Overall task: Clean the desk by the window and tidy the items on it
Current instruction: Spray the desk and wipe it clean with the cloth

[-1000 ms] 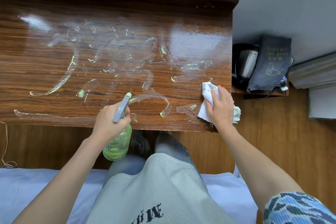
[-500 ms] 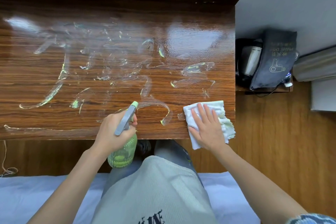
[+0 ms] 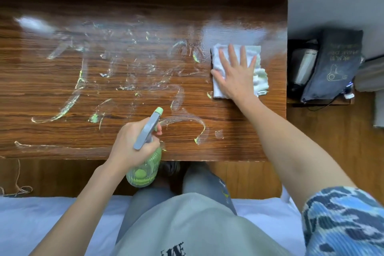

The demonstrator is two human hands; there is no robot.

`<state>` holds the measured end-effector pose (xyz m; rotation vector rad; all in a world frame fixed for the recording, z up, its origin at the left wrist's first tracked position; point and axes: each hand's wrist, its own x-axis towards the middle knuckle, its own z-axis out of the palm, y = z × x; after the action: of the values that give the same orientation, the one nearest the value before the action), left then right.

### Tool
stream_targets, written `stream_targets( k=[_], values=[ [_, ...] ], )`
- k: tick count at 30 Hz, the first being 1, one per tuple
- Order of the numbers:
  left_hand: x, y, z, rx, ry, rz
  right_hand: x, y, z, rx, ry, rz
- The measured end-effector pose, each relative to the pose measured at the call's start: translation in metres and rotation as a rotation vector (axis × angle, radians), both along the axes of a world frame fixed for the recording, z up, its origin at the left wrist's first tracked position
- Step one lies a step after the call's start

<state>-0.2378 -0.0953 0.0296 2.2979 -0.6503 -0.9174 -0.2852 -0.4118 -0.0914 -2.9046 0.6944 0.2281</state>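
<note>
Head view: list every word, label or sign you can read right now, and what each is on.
Dark pouch right of the desk: gold print, upside down and too blurred to read; under it a hair-dryer outline.
Grey top: black lettering at the bottom edge, cut off, not readable.
Spray bottle in the left hand: no label visible.
Cloth under the right hand: none.

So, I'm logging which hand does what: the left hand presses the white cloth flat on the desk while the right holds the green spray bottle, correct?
The hands are swapped. In the head view the right hand presses the white cloth flat on the desk, while the left hand holds the green spray bottle.
</note>
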Motion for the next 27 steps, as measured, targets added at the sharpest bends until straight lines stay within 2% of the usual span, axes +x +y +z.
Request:
stream_targets(
  k=[7,14,16,19,24,27],
  values=[
    [-0.009,0.010,0.004,0.022,-0.002,-0.058,-0.127,0.106,-0.004,0.026,-0.081,0.222],
    [-0.006,0.018,0.016,0.021,0.033,-0.041,-0.169,0.076,-0.006,0.067,-0.061,0.456],
    [-0.002,0.019,0.020,0.013,0.058,-0.023,-0.162,0.053,-0.005,0.070,-0.066,0.385],
    [0.003,0.017,0.023,0.005,0.080,-0.014,-0.129,0.006,-0.004,0.010,-0.025,0.107],
    [0.012,0.010,0.027,-0.003,0.064,0.006,-0.018,-0.056,0.005,-0.003,0.014,-0.342],
    [0.015,0.011,0.032,0.000,0.041,0.032,0.048,-0.064,0.006,0.002,0.024,-0.381]
  ],
)
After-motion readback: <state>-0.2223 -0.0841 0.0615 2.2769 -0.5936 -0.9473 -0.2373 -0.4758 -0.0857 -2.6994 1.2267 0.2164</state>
